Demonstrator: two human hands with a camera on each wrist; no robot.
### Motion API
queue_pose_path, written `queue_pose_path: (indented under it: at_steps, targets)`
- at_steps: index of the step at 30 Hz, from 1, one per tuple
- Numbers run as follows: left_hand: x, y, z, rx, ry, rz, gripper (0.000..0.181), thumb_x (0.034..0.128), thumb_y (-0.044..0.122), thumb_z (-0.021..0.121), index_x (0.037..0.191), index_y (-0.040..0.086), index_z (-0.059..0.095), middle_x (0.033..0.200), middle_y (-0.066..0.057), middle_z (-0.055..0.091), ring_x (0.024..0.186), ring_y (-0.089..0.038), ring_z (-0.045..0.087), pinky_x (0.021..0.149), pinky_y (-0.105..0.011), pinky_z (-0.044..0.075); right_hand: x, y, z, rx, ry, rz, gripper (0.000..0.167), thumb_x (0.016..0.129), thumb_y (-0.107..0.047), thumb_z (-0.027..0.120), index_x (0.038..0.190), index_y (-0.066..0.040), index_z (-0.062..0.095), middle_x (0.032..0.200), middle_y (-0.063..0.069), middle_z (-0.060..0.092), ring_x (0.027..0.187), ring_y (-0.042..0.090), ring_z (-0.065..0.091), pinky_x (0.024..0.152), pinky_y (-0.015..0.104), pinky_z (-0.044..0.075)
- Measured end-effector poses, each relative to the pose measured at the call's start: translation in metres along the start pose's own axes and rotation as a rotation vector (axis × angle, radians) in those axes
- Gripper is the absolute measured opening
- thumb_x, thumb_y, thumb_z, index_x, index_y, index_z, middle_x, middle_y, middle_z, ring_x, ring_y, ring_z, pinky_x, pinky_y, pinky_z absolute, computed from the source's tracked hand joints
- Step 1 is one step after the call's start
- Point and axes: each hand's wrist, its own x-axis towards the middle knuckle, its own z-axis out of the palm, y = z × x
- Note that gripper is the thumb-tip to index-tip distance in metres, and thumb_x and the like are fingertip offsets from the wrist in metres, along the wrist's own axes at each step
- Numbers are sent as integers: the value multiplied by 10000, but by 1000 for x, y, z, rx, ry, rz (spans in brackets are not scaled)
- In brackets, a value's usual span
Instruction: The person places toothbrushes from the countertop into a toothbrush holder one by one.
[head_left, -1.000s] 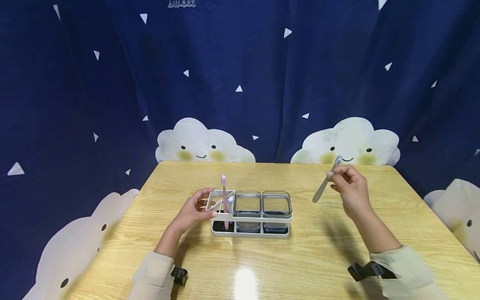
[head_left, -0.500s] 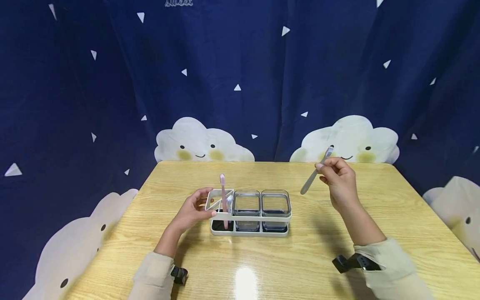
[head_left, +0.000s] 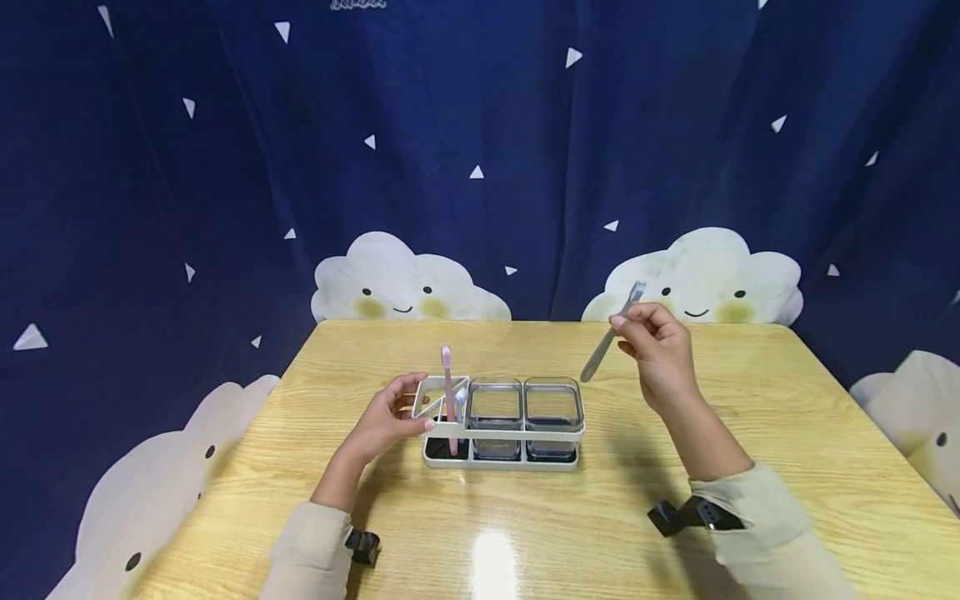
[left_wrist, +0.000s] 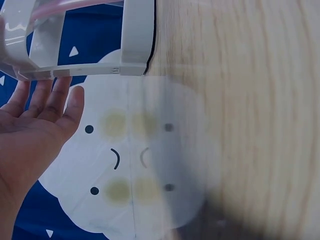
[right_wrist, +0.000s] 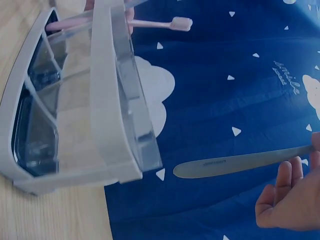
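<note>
A white toothbrush holder [head_left: 504, 437] stands on the table with two clear cups [head_left: 495, 406] in its middle and right sections. My left hand [head_left: 386, 419] grips its left end, thumb in front and fingers behind; the left wrist view shows fingertips against the frame. In the divided left section a pink toothbrush [head_left: 449, 392] stands upright, with the pale bristle head of another toothbrush [head_left: 461, 399] beside it. My right hand [head_left: 660, 354] pinches a grey toothbrush [head_left: 602, 353] in the air, to the right of the holder. Its bristles point up and its handle end slants down-left.
The wooden table [head_left: 525, 533] reaches back to a dark blue curtain [head_left: 450, 125] printed with clouds and white triangles. A bright reflection lies on the table in front of the holder.
My right hand has moved left and slightly up, carrying the grey toothbrush closer to the holder. My left hand and the holder have stayed in place.
</note>
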Motion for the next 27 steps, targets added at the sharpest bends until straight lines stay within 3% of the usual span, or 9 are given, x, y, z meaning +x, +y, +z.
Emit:
queue_pose_path:
  at_steps: [27]
  targets:
    - [0, 0, 0, -4, 7, -12, 673, 732, -42, 742, 1328, 4, 432, 1197, -268, 492, 1058, -358, 504, 869, -363, 446, -9, 23, 73, 38, -180, 78, 189, 864, 26, 598, 799, -149, 574, 788, 7, 566, 736, 112, 565, 611, 236, 429]
